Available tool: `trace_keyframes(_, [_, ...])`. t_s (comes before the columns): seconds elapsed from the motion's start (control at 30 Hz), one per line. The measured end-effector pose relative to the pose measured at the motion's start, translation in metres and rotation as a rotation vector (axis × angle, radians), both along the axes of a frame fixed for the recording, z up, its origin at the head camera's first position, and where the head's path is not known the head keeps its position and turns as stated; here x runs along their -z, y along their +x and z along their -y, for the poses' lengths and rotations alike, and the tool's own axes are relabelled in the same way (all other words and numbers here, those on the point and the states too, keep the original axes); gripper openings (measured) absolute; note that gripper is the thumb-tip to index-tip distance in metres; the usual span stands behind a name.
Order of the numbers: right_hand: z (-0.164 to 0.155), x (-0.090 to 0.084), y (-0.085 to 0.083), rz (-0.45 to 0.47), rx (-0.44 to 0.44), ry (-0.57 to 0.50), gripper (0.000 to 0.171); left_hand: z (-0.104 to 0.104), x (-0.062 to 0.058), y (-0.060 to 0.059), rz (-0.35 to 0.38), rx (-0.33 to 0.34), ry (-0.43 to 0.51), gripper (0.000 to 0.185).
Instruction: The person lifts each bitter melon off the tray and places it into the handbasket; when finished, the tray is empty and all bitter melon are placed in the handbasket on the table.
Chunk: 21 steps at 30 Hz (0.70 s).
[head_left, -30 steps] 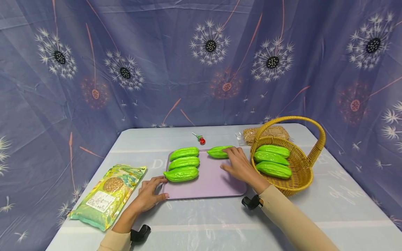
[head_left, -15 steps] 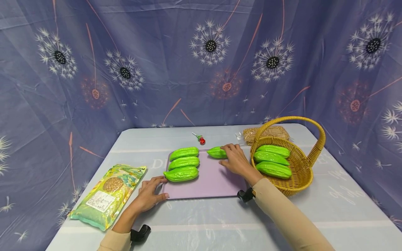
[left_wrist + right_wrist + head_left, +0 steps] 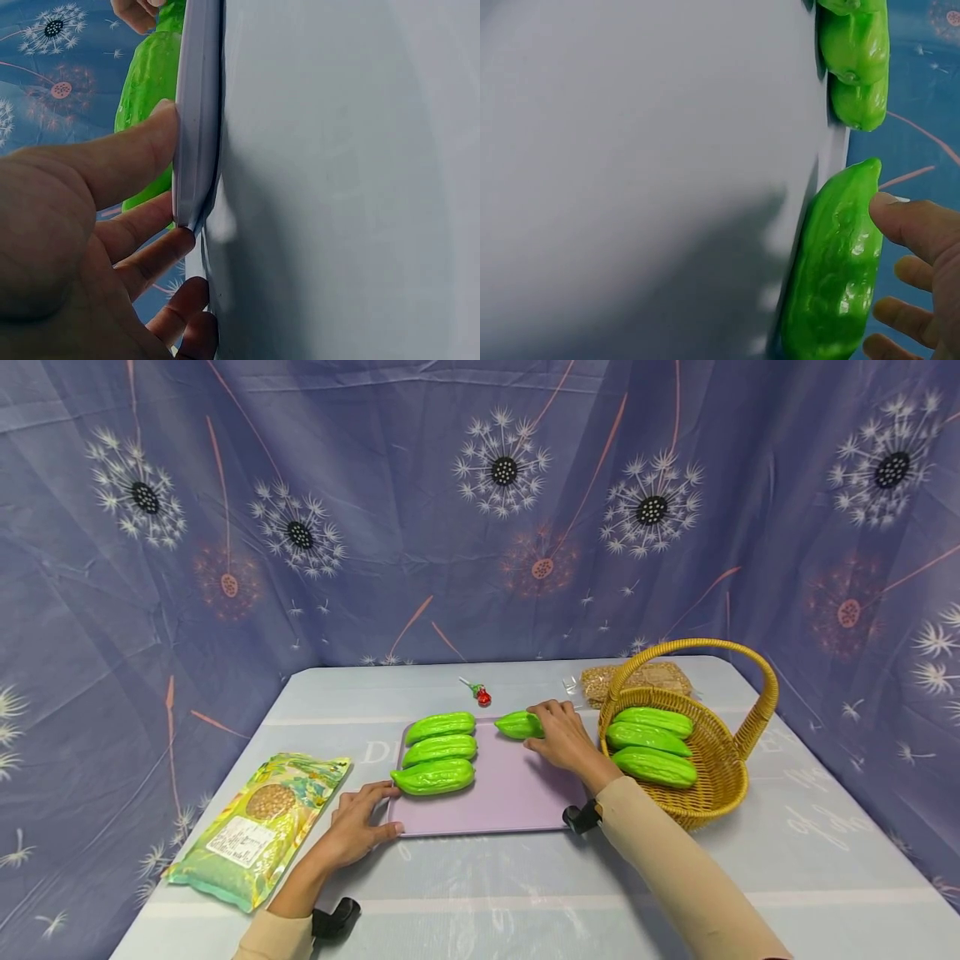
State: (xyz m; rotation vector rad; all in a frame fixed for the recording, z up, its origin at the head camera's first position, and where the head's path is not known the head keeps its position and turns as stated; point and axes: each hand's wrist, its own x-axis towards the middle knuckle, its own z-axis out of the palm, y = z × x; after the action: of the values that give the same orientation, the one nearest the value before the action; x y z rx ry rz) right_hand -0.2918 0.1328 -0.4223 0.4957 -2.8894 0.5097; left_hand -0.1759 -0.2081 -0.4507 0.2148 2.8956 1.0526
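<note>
A dandelion-print cloth backdrop (image 3: 480, 510) hangs behind and around a pale grey table (image 3: 480, 893), where a lilac tray (image 3: 510, 797) lies at the centre. To its right stands a woven yellow basket (image 3: 720, 777) with an arched handle, three green bitter gourds (image 3: 651, 742) lying side by side inside it. Near the front left of the table lies a yellow-green grain bag (image 3: 258, 827), well apart from the basket, and behind the basket sits a clear packet of grain (image 3: 637, 678). On the left part of the tray, three more bitter gourds (image 3: 438, 750) lie in a row, one behind another. The person's right hand (image 3: 562, 742) rests at the tray's far right corner with its thumb and fingers curled over a single bitter gourd (image 3: 519, 725), which lies along the tray's far edge; the right wrist view shows the thumb (image 3: 911, 225) pressed against the gourd's pointed end and the fingers wrapped along its side. The left hand (image 3: 358, 822) holds the tray's near left corner, thumb on top of the rim and fingers underneath it, pinching the edge, as the left wrist view shows. Behind the tray lies a small red-and-green wrapped sweet (image 3: 480, 693).
</note>
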Motion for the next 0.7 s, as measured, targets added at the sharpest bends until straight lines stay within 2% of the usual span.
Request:
trace_keyframes(0.37, [-0.005,0.003,-0.007,0.044,0.035,-0.023,0.060,-0.001,-0.001,0.000,-0.002,0.003,0.001,0.049])
trace_keyframes(0.57, [-0.008,0.006,-0.011,0.068,0.018,-0.050,0.062,-0.001,-0.001,0.000,-0.001,0.003,0.001,0.049])
trace_keyframes(0.7, [-0.009,0.009,-0.015,0.100,0.002,-0.107,0.063,-0.001,-0.001,0.000,0.004,0.001,0.005,0.050])
